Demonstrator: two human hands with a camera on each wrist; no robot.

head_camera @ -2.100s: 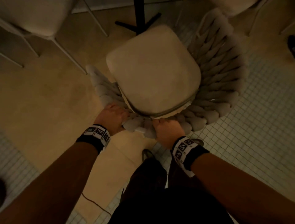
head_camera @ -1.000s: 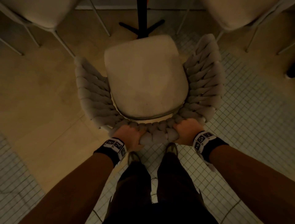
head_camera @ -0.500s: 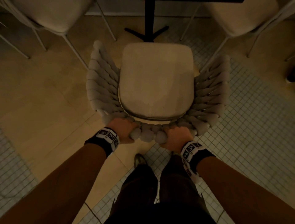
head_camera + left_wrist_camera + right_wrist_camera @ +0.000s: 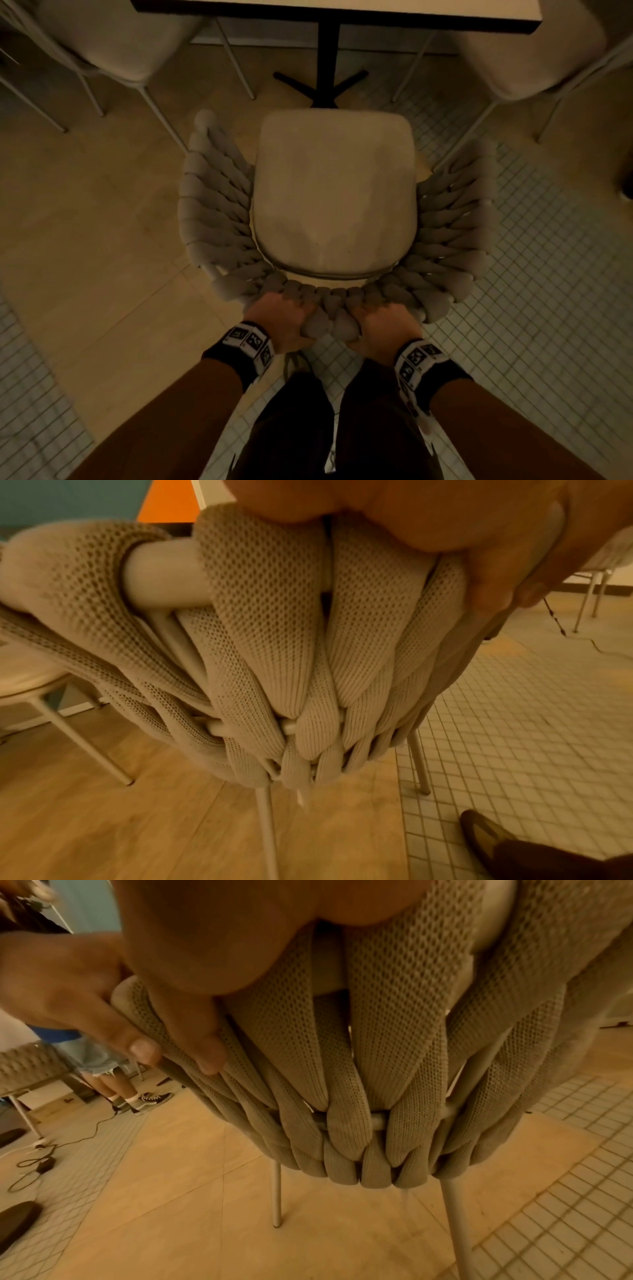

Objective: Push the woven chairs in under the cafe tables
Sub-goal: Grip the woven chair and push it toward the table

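A woven chair [image 4: 334, 195] with a beige seat cushion and thick grey knitted straps stands square below me, its front edge near the black foot of the cafe table [image 4: 445, 13]. My left hand [image 4: 279, 320] grips the top rail of the backrest left of centre. My right hand [image 4: 383, 323] grips the same rail right of centre. The left wrist view shows the knitted straps [image 4: 274, 642] and white tube frame close up under my palm. In the right wrist view the woven back [image 4: 394, 1056] fills the frame, with my thumb [image 4: 202, 1042] pressed on a strap.
Two more pale chairs [image 4: 113, 41] [image 4: 534, 51] flank the table's black post [image 4: 327, 58]. The floor is wood on the left and small white tiles [image 4: 548, 308] on the right. My shoe [image 4: 486, 837] is behind the chair. A person [image 4: 113, 1080] and a cable [image 4: 51, 1150] are off left.
The chair has turned from a skewed angle to face the table squarely and has slid forward toward the table's post. Both hands have kept their hold on the back rail, shifting along it.
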